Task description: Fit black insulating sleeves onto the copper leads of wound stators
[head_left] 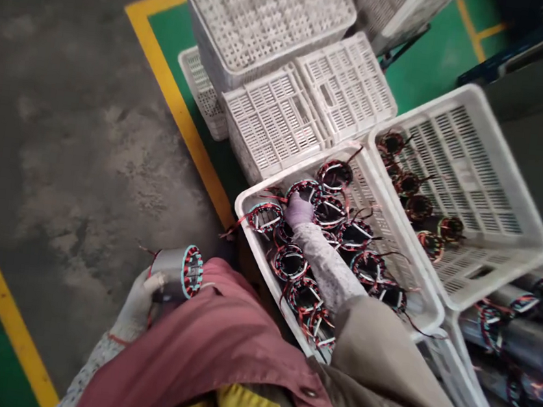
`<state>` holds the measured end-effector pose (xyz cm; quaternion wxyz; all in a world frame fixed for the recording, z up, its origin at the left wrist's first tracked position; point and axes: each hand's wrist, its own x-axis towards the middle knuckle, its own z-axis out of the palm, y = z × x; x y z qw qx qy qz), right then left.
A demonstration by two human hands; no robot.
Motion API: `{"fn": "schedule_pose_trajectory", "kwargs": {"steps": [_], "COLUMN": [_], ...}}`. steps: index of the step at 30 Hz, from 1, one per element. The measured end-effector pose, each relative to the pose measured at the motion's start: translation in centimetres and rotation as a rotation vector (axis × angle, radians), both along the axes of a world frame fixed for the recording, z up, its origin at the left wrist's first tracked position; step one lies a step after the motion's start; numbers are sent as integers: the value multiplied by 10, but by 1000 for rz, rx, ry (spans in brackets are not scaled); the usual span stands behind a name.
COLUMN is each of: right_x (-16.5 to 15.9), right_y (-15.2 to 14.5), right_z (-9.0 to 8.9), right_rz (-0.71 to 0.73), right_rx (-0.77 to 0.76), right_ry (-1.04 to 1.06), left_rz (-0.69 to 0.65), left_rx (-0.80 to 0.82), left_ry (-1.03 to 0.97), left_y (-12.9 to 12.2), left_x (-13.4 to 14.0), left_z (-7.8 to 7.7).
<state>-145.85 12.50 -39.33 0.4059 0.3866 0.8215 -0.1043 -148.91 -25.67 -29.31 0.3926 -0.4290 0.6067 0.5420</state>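
As left hand (146, 297) is clasping cylinder (169, 265) above open floor (111, 146), right hand (299, 210) is touching wired ring (304, 185) inside crate rim (396, 219), grip unclear

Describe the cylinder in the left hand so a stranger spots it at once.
Left of the white crate the right hand reaches into, the left hand holds a grey cylinder, its red, black and turquoise end showing. Unlike the wired parts there, it is outside any crate.

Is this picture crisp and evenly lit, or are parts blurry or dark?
Head view: the metal cylinder in the left hand is fairly clear; the floor smears toward the upper left; the upper right corner sinks into darkness, while the topmost white crate looks pale.
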Motion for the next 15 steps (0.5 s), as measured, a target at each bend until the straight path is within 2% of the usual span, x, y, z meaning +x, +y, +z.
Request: {"fn": "schedule_pose_trajectory", "kwargs": {"steps": [5,10,13,15], "right_x": [-20,-43,-33,-16], "right_y": [18,24,22,9], "right_z": [7,3,14,26], "right_rz": [234,289,297,296], "right_rx": [-98,-190,-182,-130], "right_ry": [-90,-178,-99,58], "left_rz": [-102,-74,-59,-56], "left_rx": [78,56,15,-16], "left_ry": [48,79,67,24], "left_y": [14,16,10,5], "left_x": [-12,-4,4,7], "left_z": [5,5,4,3]}}
